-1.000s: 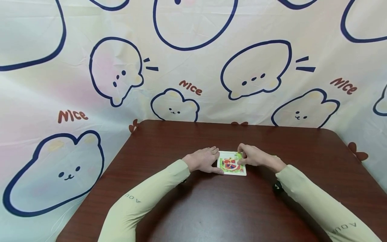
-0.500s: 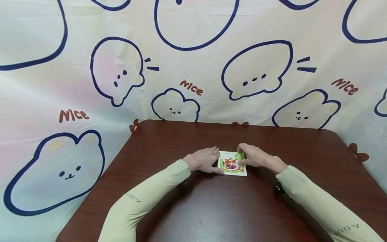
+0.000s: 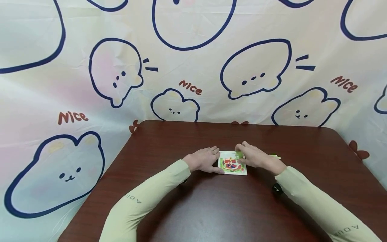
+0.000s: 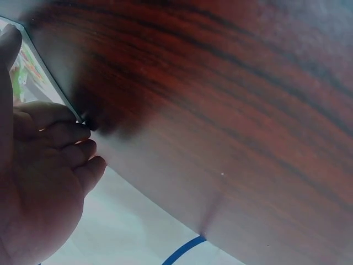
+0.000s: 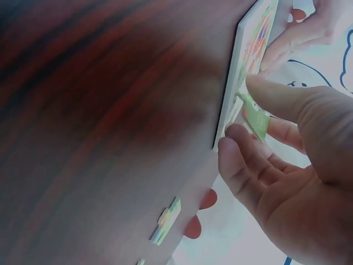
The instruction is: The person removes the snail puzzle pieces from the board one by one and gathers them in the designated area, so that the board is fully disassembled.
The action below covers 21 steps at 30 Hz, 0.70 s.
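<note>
Since half a second earlier, the right hand (image 3: 253, 156) has shifted slightly up and to the left, and a green strip beyond its wrist, hidden then, now shows. The white-edged puzzle board (image 3: 225, 153) lies flat on the surface (image 3: 193, 208), with a red, blue and green picture on it. Between one and two o'clock on the board, the right hand's thumb and finger are clamped on a green piece (image 5: 256, 121), which stands tilted over the board; whether its lower edge touches, I cannot tell. At nine o'clock, the left hand (image 3: 205, 160) rests against the board, its thumb and fingers spread apart: thumb by the corner at eight o'clock, fingertips by the one at ten.

Farther out, just above three o'clock, the green strip lies on the surface past the right wrist; the right wrist view shows a loose piece (image 5: 166, 222) there and the tip of another small piece (image 5: 141, 261). Pale sleeves (image 3: 151, 190) reach in from seven and five o'clock. At twelve o'clock, behind the surface, hangs a backdrop (image 3: 208, 67) printed with blue-outlined cartoon bears.
</note>
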Motion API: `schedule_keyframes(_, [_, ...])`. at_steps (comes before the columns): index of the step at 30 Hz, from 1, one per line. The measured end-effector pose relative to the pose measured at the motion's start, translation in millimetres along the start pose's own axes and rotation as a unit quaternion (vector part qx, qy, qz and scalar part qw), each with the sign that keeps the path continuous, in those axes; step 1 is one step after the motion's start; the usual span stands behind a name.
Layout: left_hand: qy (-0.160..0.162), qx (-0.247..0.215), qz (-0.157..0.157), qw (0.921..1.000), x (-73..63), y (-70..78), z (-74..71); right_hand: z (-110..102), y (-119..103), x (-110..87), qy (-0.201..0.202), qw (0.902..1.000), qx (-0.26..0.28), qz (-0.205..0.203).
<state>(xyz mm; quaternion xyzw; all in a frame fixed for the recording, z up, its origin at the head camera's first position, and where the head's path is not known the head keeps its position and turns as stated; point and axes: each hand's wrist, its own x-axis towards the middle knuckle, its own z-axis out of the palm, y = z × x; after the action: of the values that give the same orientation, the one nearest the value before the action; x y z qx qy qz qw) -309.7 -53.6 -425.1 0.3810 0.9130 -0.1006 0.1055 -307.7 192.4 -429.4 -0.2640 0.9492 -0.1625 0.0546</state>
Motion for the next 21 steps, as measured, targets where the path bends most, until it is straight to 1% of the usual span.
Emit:
schedule_keyframes(5, [-0.001, -0.002, 0.001, 1.0000, -1.8, -0.3, 0.4, 0, -3, 0.3, 0.028, 0.9994, 0.006, -0.021])
schedule_keyframes(11, [-0.002, -0.002, -0.001, 1.0000, -2.3, 0.9, 0.1, 0, -6, -0.3, 0.031, 0.9990, 0.012, -0.031])
schedule_keyframes(14, [-0.001, -0.001, -0.002, 1.0000, -2.1, 1.6, 0.2, -3, -7, -1.5, 0.042, 0.9985, 0.016, -0.031])
schedule_keyframes(21, [-0.004, -0.006, -0.005, 1.0000, -1.3, 2.1, -0.7, -15, -2, -11.1, 0.063, 0.9969, 0.045, -0.014])
